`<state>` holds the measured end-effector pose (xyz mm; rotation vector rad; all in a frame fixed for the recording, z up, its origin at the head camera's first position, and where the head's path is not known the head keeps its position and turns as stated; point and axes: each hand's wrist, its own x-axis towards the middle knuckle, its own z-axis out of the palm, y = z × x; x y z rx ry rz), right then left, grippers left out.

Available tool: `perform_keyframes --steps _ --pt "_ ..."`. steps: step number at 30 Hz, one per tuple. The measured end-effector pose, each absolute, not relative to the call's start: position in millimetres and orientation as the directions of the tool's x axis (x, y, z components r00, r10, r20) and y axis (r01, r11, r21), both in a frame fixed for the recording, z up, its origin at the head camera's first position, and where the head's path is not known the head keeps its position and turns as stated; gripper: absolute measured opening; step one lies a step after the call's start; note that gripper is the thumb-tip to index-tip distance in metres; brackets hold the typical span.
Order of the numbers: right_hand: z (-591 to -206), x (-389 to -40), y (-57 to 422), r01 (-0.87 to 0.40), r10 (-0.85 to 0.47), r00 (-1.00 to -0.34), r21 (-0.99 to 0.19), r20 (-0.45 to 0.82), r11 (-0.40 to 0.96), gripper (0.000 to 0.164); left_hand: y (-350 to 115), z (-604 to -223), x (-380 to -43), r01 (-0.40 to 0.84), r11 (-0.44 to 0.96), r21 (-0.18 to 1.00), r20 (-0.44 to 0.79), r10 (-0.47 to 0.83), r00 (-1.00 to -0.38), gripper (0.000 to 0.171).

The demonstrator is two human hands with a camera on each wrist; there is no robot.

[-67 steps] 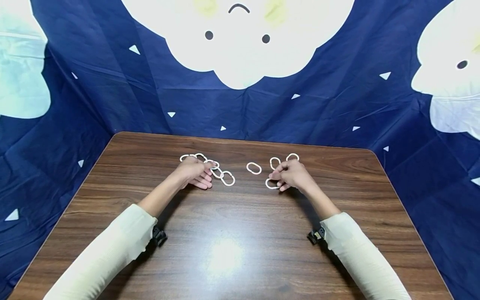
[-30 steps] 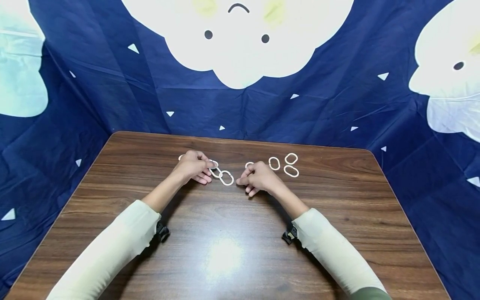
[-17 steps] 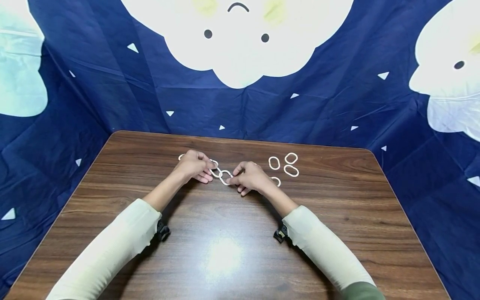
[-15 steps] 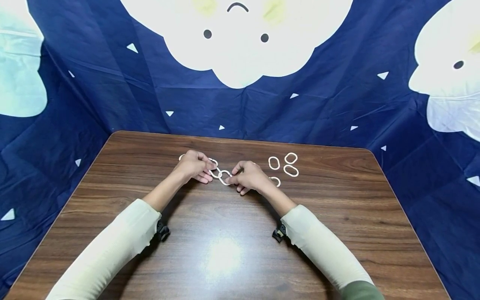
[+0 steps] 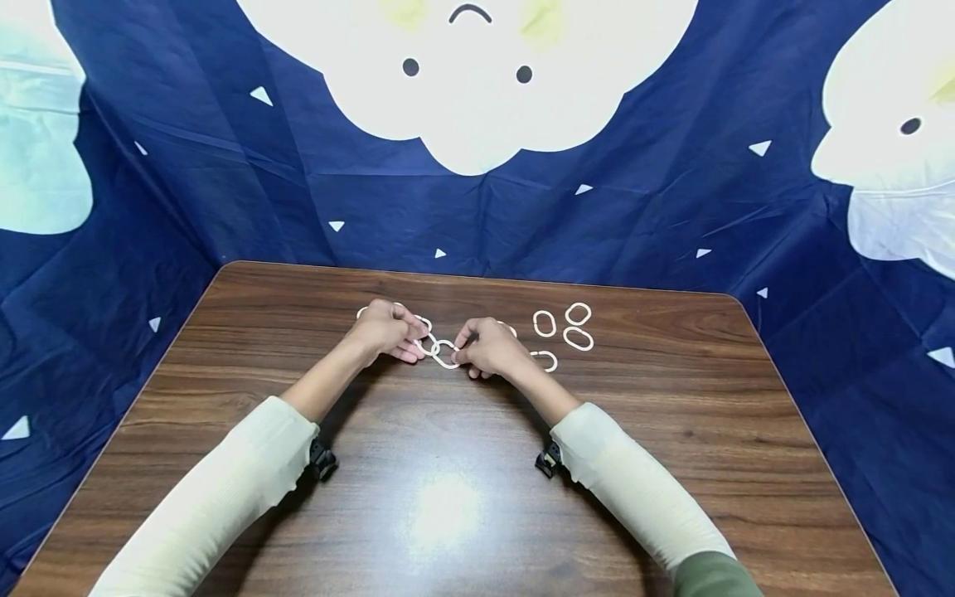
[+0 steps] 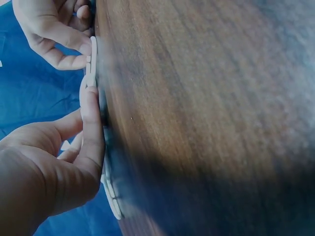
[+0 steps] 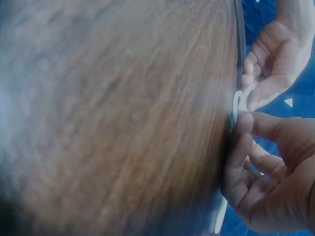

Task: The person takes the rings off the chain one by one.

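Note:
A short chain of white oval links lies near the table's far side, partly behind my left hand [image 5: 384, 329]. That hand pinches one white link of the chain [image 5: 429, 322] between thumb and fingers. My right hand [image 5: 488, 344] comes in from the other side and pinches the right edge of the chain's end link [image 5: 446, 366]. In the left wrist view the end link [image 6: 93, 59] stands edge-on between both hands' fingertips. The right wrist view shows the same end link [image 7: 235, 105] close over the wood.
Several loose white links, one of them an oval link [image 5: 535, 323], lie right of my right hand. Another loose link [image 5: 555, 361] shows beside the right wrist. The brown table [image 5: 477, 431] ends at a blue cloth backdrop [image 5: 418, 215] with white clouds.
My right hand has moved left from a loose link to the chain's end link and now pinches it. The left hand stays about where it was. Loose links are left on the table.

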<state>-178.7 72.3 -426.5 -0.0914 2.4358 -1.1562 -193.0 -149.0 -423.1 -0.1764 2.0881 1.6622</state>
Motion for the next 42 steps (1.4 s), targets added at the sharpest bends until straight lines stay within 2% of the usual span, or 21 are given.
perform_keyframes --steps 7,15,22,29,36,42 --pt "-456.5 -196.7 73.1 0.115 -0.230 -0.905 -0.726 -0.358 0.678 0.014 -148.9 -421.0 -191.2 -0.391 0.271 0.880 -0.445 0.179 -0.878 0.029" --pt "-460.3 -201.2 77.4 0.121 -0.217 -0.912 -0.733 -0.348 0.669 0.013 -151.1 -420.8 -191.1 -0.406 0.304 0.862 -0.475 0.201 -0.857 0.022" --pt "-461.8 -206.6 81.2 0.123 -0.226 -0.917 -0.771 -0.329 0.625 0.009 -153.6 -420.9 -191.9 -0.384 0.335 0.860 -0.472 0.239 -0.848 0.029" --pt "-420.4 -180.1 80.7 0.120 -0.232 -0.927 -0.820 -0.294 0.559 0.007 -154.8 -418.1 -191.2 -0.355 0.365 0.861 -0.465 0.280 -0.839 0.032" --pt "-420.5 -179.8 81.1 0.129 -0.211 -0.941 -0.857 -0.265 0.499 0.008 -154.7 -418.9 -189.7 -0.350 0.350 0.869 -0.457 0.297 -0.838 0.018" --pt "-421.3 -179.6 82.0 0.150 -0.202 -0.943 -0.882 -0.263 0.447 0.007 -153.4 -421.3 -187.9 -0.339 0.333 0.880 -0.440 0.302 -0.846 0.015"
